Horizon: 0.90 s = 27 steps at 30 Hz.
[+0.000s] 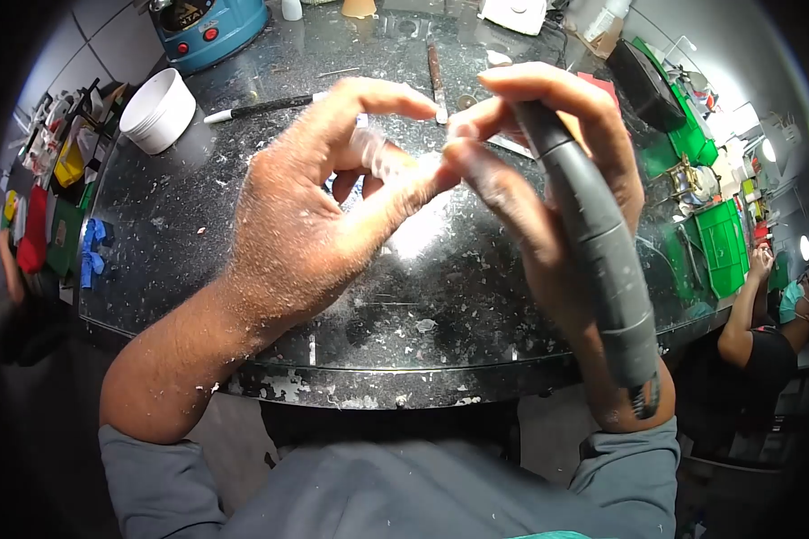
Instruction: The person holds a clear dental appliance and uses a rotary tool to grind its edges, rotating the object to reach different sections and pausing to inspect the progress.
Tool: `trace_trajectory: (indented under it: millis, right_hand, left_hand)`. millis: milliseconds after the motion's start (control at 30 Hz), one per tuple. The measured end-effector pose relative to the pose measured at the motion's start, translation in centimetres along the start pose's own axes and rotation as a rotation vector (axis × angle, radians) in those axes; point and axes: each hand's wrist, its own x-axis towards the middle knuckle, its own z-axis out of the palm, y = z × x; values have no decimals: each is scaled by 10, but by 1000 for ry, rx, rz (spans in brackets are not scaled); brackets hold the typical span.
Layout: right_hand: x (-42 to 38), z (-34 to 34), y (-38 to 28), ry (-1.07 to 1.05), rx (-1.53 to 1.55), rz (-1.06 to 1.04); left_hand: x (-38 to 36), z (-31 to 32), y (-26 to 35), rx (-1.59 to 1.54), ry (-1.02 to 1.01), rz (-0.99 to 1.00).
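Over the dark worktop (377,305), my left hand (288,216) is closed, its thumb and fingers pinching a clear plastic piece with a ridged, curved edge (382,157). Much of that piece is hidden by the fingers. My right hand (535,220) is wrapped round a dark grey rotary handpiece (607,247), whose cord end points down toward my forearm. The fingertips of both hands meet near the middle of the view. Whether the handpiece's tip touches the clear piece cannot be made out. Pale dust covers my left hand and wrist.
A white tub (157,112) and a marker pen (261,108) lie to the left, below a blue machine (208,40). Beyond my hands is a thin brown-handled tool (436,76). Green trays (721,251) stand at right, near another person (764,314).
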Motion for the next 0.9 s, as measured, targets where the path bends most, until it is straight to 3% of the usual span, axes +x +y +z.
trace_trajectory:
  millis: [200,400,900]
  right_hand:
    - [0,-5,1,56,34,134]
    - [1,-4,1,100,24,161]
    - [0,-5,-1,110,48,164]
  left_hand:
    - [4,-4,-7,-149,115,59]
    - [10,-11,-17,-306,1,205]
    - [8,-14,-7,-438,-19,47]
